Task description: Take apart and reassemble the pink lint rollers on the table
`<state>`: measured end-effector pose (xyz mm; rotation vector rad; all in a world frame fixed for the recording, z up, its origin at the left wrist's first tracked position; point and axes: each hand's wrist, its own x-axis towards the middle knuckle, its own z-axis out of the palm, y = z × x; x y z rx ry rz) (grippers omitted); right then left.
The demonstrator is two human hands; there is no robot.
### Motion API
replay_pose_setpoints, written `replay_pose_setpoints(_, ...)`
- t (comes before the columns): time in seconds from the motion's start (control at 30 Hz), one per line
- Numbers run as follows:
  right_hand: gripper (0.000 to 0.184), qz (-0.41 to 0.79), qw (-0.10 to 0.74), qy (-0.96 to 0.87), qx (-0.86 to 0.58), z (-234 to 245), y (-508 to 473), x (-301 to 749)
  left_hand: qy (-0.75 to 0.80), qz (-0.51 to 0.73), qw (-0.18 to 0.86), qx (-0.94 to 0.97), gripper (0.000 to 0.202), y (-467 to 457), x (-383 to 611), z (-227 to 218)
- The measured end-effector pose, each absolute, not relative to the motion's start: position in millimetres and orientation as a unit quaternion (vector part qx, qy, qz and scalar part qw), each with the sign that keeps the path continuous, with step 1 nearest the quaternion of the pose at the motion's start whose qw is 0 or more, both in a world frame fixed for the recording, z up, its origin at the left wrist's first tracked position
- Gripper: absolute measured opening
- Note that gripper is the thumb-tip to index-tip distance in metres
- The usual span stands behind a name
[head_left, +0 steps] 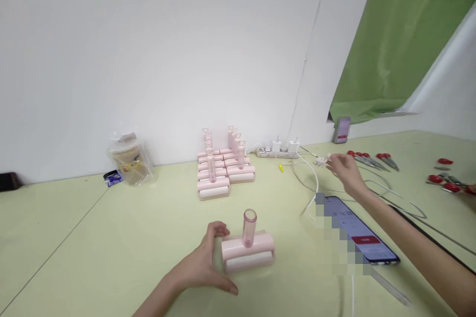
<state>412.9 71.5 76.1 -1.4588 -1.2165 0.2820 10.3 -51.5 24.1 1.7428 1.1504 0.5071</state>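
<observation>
A pink lint roller point(247, 252) lies on the table with its clear, hollow handle tube standing up. My left hand point(203, 260) is at its left end, thumb and fingers spread around that end; whether they touch it I cannot tell. Farther off to the right, my right hand point(345, 171) reaches across the table with its fingers pinched together. A small whitish object point(320, 161) sits at its fingertips, too small to name. Beyond the near roller, several similar lint rollers point(213, 188) stand in two rows, their handles upright with heart-shaped loops on top.
White cables point(316, 178) run from a power strip point(277, 153) by the wall. A phone point(366, 237) lies under my right forearm; another phone point(342, 130) leans at the back. Red-ended tools point(372, 158) lie right. A bagged cup point(130, 158) stands left.
</observation>
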Motion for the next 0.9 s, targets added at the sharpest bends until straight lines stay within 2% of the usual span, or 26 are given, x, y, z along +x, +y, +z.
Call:
replay_pose_setpoints(0.07, 0.024, 0.181, 0.621, -0.505, -0.572, 94.1, 56.9, 398.3, 0.464, 0.283, 0.452, 0.708, 0.088, -47.6, 13.9, 35.5)
replay_pose_setpoints(0.17, 0.026, 0.267, 0.642, -0.52, -0.497, 116.3, 32.6, 363.1, 0.388, 0.39, 0.438, 0.711, 0.064, -38.3, 31.7, 60.9)
replay_pose_setpoints(0.3, 0.026, 0.373, 0.603, -0.557, -0.432, 131.1, 1.4, 302.9, 0.275, 0.424, 0.562, 0.655, 0.043, -27.8, 69.9, 78.2)
replay_pose_setpoints(0.37, 0.024, 0.487, 0.564, -0.552, -0.374, 133.9, -12.0, 277.4, 0.24, 0.417, 0.635, 0.604, 0.027, -25.1, 85.6, 72.0)
replay_pose_setpoints(0.47, 0.025, 0.643, 0.479, -0.53, -0.276, 134.0, -25.8, 253.0, 0.225, 0.431, 0.659, 0.573, 0.039, -23.7, 97.7, 54.8)
replay_pose_setpoints(0.53, 0.034, 0.691, 0.415, -0.539, -0.246, 131.7, -30.0, 244.9, 0.22, 0.445, 0.659, 0.566, 0.046, -23.7, 99.6, 46.4)
replay_pose_setpoints(0.6, 0.036, 0.67, 0.379, -0.578, -0.268, 128.3, -31.2, 240.4, 0.211, 0.454, 0.665, 0.554, 0.057, -23.9, 99.8, 43.3)
replay_pose_setpoints(0.7, 0.024, 0.561, 0.387, -0.658, -0.32, 123.9, -30.0, 237.0, 0.206, 0.467, 0.675, 0.533, 0.069, -24.6, 100.8, 45.5)
replay_pose_setpoints(0.77, 0.024, 0.522, 0.379, -0.692, -0.324, 121.8, -28.7, 236.0, 0.211, 0.467, 0.684, 0.519, 0.072, -25.7, 102.4, 48.4)
replay_pose_setpoints(0.9, 0.022, 0.52, 0.358, -0.709, -0.314, 117.6, -27.7, 235.5, 0.229, 0.469, 0.695, 0.495, 0.073, -28.3, 105.4, 52.1)
